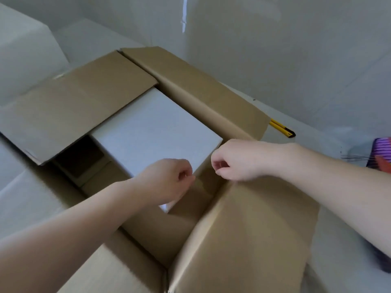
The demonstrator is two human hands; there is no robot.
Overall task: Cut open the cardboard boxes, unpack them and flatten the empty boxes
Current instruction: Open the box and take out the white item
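A large brown cardboard box lies open below me, its flaps folded outward. Inside it sits a white inner box, with a dark gap at its left side. My left hand hovers over the near corner of the white box, fingers curled loosely with nothing seen in them. My right hand is at the box's right rim beside the near right flap, fingers curled; whether it pinches the flap edge is unclear. A yellow utility knife lies on the surface behind the right flap.
White covered surfaces surround the box, with a white block at the far left. A purple object with a red part sits at the right edge. White walls stand behind.
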